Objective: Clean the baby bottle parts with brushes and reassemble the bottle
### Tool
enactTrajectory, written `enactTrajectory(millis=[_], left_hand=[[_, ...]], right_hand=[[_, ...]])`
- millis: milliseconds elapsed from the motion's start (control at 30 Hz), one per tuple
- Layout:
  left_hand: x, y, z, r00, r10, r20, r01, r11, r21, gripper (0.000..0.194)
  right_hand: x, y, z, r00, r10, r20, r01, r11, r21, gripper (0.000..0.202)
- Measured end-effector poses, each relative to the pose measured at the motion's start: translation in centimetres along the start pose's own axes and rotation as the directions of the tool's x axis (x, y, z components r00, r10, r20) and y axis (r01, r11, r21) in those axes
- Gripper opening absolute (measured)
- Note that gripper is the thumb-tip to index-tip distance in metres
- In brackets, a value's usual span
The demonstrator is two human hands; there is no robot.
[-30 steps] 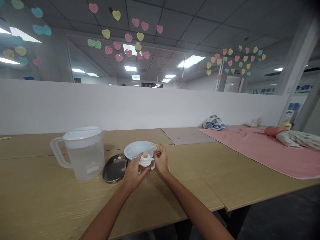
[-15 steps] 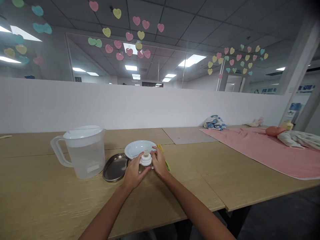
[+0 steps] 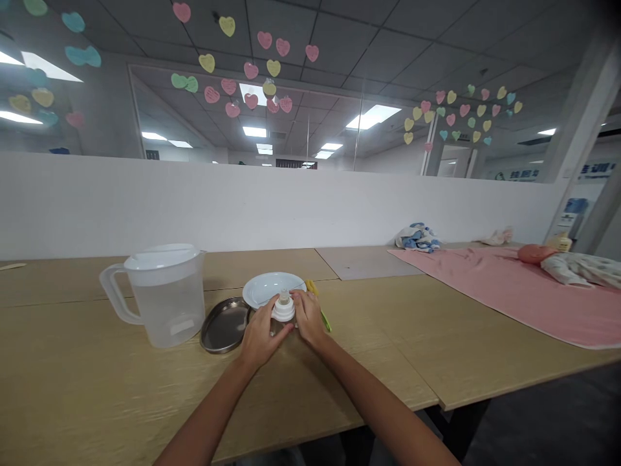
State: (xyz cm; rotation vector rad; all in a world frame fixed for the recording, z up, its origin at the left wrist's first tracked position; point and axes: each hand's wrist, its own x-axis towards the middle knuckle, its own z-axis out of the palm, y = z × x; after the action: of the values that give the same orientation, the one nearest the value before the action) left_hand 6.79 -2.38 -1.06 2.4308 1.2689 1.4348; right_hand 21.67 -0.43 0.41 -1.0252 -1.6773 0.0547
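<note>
Both hands on the baby bottle (image 3: 283, 315), standing upright mid-desk, nearer the near edge than the far wall. Left hand (image 3: 259, 336) wrapped around the bottle body from the left, fingers (image 3: 270, 317) curled and pressed against its side. Right hand (image 3: 306, 319) on the white cap from the right, fingers pinched on the cap collar; exact finger contact partly hidden behind the bottle. Teat pointing up between the two hands.

White plate (image 3: 264, 287) just behind the bottle, toward the far edge. Steel dish (image 3: 223, 325) just left of the left hand, its rim touching or overlapping the plate's edge; cannot tell which. Clear lidded pitcher (image 3: 162, 296) further left, upright, handle facing the left end of the desk (image 3: 97, 382). Yellow-green item (image 3: 317, 305) lying flat beside the right hand, partly hidden by it, too small to identify.

Pink cloth (image 3: 495, 288) spread over the right end of the desk, well apart from the hands. Doll (image 3: 563, 264) lying on the cloth near the far right corner. Bundle of blue-white fabric (image 3: 417, 237) at the far edge by the white partition.
</note>
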Motion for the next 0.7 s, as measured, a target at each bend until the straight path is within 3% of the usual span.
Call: enactTrajectory(millis=[167,333,600,700], left_hand=[[-0.2,-0.3,0.2,0.996,-0.091,0.004,0.092,0.994,-0.056,0.076],[-0.3,-0.6,0.2,0.999,-0.005,0.038,0.009,0.994,-0.105,0.068],[-0.2,-0.1,0.1,0.996,-0.047,0.071,0.056,0.989,-0.137,0.069],[-0.2,0.0,0.0,0.997,-0.046,0.067,0.055,0.988,-0.143,0.069]], right_hand=[[-0.3,-1.2,-0.3,0.989,-0.147,0.022,0.146,0.987,0.067,0.029],[-0.4,-0.8,0.2,0.995,-0.090,-0.033,0.094,0.985,0.144,0.030],[-0.4,-0.2,0.4,0.996,-0.093,0.010,0.084,0.935,0.345,0.035],[-0.2,0.6,0.5,0.997,-0.070,-0.033,0.077,0.935,0.347,0.041]])
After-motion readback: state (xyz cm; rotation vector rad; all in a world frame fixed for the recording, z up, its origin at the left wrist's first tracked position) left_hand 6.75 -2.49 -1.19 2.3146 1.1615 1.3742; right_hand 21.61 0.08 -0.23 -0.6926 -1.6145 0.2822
